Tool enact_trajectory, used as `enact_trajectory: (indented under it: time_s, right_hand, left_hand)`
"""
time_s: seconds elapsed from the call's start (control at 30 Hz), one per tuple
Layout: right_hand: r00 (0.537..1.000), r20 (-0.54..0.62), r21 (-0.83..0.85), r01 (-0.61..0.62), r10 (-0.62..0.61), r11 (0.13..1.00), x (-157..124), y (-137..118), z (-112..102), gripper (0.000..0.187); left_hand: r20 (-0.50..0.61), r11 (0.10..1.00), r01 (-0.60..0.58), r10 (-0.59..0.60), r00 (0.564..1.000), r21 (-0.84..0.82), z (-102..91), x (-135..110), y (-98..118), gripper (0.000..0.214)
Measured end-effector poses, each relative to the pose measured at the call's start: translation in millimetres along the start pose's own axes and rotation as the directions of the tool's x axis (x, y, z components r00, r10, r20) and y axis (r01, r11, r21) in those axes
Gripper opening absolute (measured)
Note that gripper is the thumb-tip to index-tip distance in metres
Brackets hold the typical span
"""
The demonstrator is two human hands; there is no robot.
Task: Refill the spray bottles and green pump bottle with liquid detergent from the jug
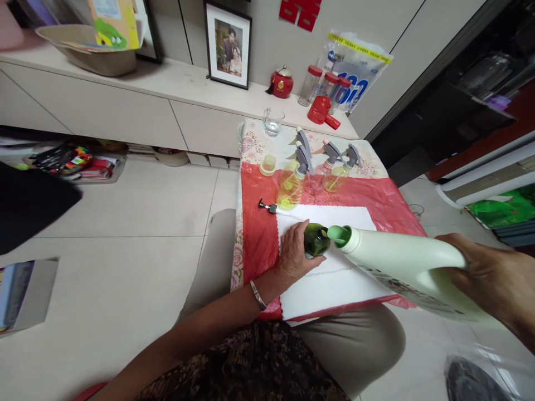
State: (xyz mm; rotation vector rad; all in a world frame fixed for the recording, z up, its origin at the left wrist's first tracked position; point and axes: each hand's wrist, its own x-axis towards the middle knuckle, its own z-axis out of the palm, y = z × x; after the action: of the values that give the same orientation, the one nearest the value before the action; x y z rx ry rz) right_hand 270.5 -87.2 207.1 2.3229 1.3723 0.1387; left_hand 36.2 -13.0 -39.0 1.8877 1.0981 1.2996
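My left hand (293,253) is wrapped round a small dark green bottle (316,239) standing on a white cloth (334,273). My right hand (489,278) grips the rear of a large pale green jug (401,264), tipped on its side with its spout (339,235) right at the green bottle's mouth. A loose black pump head (267,206) lies on the red cover just behind my left hand.
Several spray bottles (311,172) with grey triggers stand at the back of the small table (259,234), beside a yellow cap (268,165) and a glass cup (273,121). A low cabinet (175,111) holds jars, a red pot and a photo frame. Tiled floor lies left.
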Motion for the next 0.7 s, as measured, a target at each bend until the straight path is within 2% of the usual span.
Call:
enact_trajectory:
  time_s: [0.27,0.43,0.7]
  right_hand:
    - [1.0,0.016,-0.033,0.016,-0.016,0.999,3.3,-2.2,-3.5,0.053]
    - [0.999,-0.02,-0.037,0.048,-0.049,0.998,-1.6,-2.4,-4.7,0.048]
    - [0.999,-0.012,-0.042,0.037,-0.038,0.998,1.5,0.2,-6.9,0.048]
  left_hand:
    - [-0.009,1.0,-0.01,0.01,1.0,0.008,-0.1,0.5,0.8,0.1]
    - [-0.008,1.0,-0.006,0.006,1.0,0.006,0.3,0.7,0.5,0.1]
    - [0.002,1.0,0.0,0.0,1.0,-0.005,0.9,-0.3,-0.6,0.1]
